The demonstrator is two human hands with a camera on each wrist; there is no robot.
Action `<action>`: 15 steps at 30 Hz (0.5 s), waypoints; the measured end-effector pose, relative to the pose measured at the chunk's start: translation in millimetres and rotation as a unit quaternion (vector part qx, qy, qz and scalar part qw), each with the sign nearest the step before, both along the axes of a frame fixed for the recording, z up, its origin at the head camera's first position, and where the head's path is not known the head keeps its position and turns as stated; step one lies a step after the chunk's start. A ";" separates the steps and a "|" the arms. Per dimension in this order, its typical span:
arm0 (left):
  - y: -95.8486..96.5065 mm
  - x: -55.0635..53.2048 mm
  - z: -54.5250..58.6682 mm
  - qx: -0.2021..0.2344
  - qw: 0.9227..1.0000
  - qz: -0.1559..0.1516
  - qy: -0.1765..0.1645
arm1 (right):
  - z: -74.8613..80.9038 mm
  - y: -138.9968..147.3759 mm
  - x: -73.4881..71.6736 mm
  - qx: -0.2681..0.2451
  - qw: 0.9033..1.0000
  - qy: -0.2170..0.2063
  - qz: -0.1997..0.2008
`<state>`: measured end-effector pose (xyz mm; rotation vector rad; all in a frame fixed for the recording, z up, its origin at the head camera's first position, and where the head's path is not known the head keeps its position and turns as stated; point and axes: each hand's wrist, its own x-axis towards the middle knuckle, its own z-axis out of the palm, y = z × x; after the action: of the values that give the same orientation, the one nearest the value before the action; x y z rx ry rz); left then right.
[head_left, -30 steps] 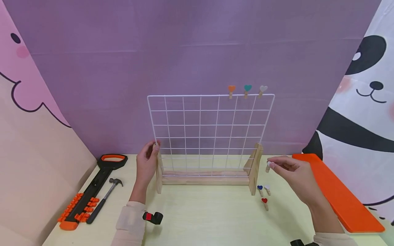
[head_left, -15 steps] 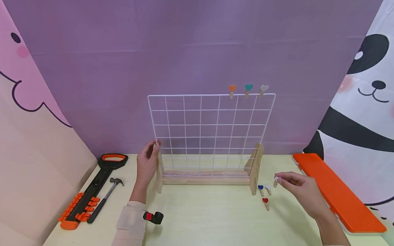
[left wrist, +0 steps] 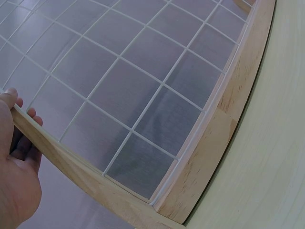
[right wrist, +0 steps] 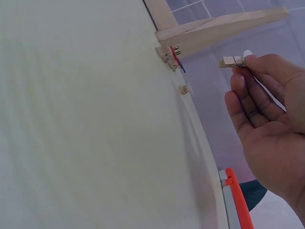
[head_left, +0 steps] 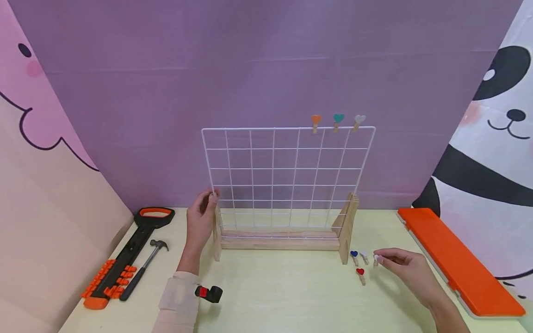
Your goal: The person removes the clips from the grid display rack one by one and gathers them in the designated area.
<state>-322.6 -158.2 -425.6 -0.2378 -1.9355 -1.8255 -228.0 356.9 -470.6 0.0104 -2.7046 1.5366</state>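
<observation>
A white wire grid (head_left: 287,169) stands in a wooden base (head_left: 279,243). My left hand (head_left: 200,222) grips the base's left upright (left wrist: 71,164), thumb on the near side and fingers behind. Between thumb and fingertips, my right hand (head_left: 410,273) pinches a small wooden clothespin (right wrist: 232,62) with a white heart, low over the table right of the stand. Beside it lie clothespins with a blue heart (head_left: 354,254), a white heart (head_left: 364,255) and a red heart (head_left: 360,272). Orange (head_left: 316,120), teal (head_left: 338,119) and white heart clothespins (head_left: 360,119) sit on the grid's top wire.
At the left lie a black and orange tool holder (head_left: 129,259) and a hammer (head_left: 145,268). A long orange case (head_left: 458,263) lies along the table's right side. Behind the stand hangs a purple cloth (head_left: 266,60).
My right hand has come down and toward me with the clothespin, from beside the right upright to near the loose clothespins. The left hand keeps its grip on the stand.
</observation>
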 end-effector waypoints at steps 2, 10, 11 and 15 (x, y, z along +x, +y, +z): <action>1.0 -0.4 0.5 0.001 1.000 -0.003 0.003 | -3.7 1.4 0.3 0.001 1.000 0.004 0.004; 0.8 -1.1 1.9 -0.001 1.000 0.000 0.002 | -12.8 3.8 -0.7 0.023 0.999 0.010 0.020; 0.3 -1.1 1.4 -0.001 1.000 0.000 0.001 | -13.5 3.8 -0.7 0.023 0.999 0.006 0.025; -0.8 -1.3 -0.7 -0.003 1.000 -0.002 0.000 | -15.9 3.8 -0.4 0.032 0.998 -0.022 0.040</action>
<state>-323.9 -159.1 -426.4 -0.2423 -1.9419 -1.8226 -228.4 360.7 -486.5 0.0892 -2.8196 1.4873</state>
